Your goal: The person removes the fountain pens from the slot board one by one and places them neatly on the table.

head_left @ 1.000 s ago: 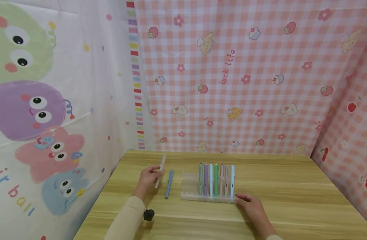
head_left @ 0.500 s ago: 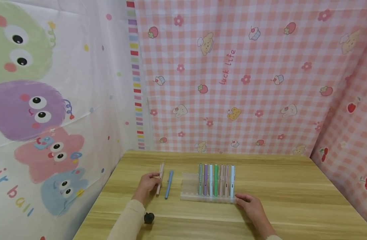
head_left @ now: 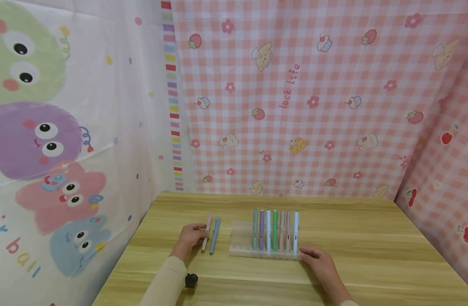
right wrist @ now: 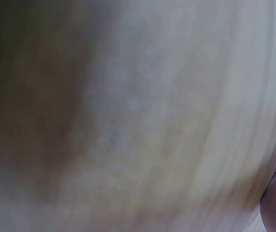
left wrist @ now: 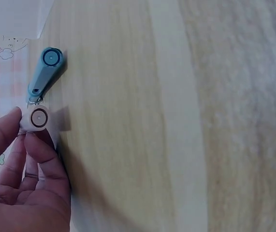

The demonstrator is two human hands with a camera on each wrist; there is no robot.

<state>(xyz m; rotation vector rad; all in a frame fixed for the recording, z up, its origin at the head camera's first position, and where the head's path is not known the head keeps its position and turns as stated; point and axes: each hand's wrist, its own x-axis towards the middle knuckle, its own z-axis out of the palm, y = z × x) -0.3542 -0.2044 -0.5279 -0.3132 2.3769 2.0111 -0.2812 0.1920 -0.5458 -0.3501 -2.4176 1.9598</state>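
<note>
My left hand (head_left: 192, 239) pinches a pale pink pen (head_left: 207, 231) between thumb and fingers, just left of a blue pen (head_left: 215, 236) lying on the table. In the left wrist view the pink pen's round end (left wrist: 39, 117) faces the camera, with the blue pen (left wrist: 48, 70) beyond it. A clear plastic pen rack (head_left: 241, 238) stands to the right, bearing several pens side by side: grey-green, purple (head_left: 262, 229), light blue, green (head_left: 274, 230), two dusty pink and another light blue (head_left: 296, 231). My right hand (head_left: 321, 263) holds the rack's front right corner with thumb and fingertips.
Everything lies on a wood-grain table (head_left: 371, 255). Behind it hangs a pink checked cloth (head_left: 314, 127), and a white cartoon-print cloth (head_left: 123, 106) closes the left side. The rack's left slots (head_left: 239, 248) hold no pens.
My left hand has come down and nearer with the pink pen, which was tilted farther back, and now it lies close beside the blue pen. My right hand stays at the rack's corner.
</note>
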